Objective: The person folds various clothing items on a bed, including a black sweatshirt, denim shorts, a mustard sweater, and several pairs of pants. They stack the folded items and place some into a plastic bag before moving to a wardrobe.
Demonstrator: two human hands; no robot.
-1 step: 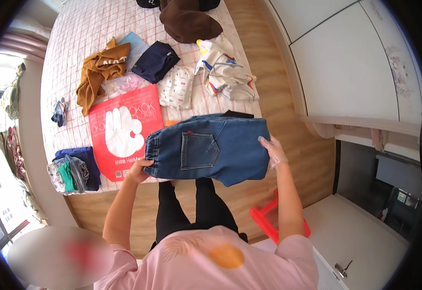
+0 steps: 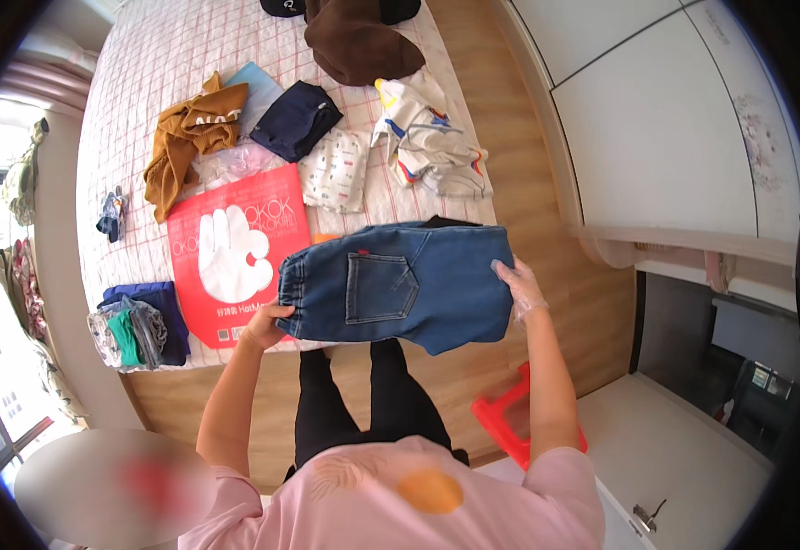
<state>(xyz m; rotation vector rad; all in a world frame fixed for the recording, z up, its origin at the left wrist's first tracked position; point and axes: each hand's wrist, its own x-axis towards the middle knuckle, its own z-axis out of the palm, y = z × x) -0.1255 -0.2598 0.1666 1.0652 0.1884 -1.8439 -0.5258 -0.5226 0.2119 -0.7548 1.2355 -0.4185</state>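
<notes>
A pair of folded blue jeans (image 2: 459, 284) is stretched sideways between my hands, above the near edge of the bed. Its gathered elastic waistband is at the left, and a back pocket with a small red tab faces up. My left hand (image 2: 269, 327) grips the lower corner of the waistband. At the opposite, folded end, my right hand (image 2: 522, 288) pinches the denim with the thumb on top; its other fingers are partly hidden. Clear, thin plastic seems to cover the right hand. A flat red bag (image 2: 276, 206) with a white hand print lies just beyond the jeans' left end.
On the checked bedspread (image 2: 157, 46) lie a mustard knit garment (image 2: 180, 137), folded navy clothing (image 2: 297, 121), patterned white cloth (image 2: 334, 171), a rumpled white garment (image 2: 427, 137) and a brown garment (image 2: 358, 41). Small folded clothes (image 2: 126, 330) sit at left. A red plastic object (image 2: 505, 417) stands at lower right.
</notes>
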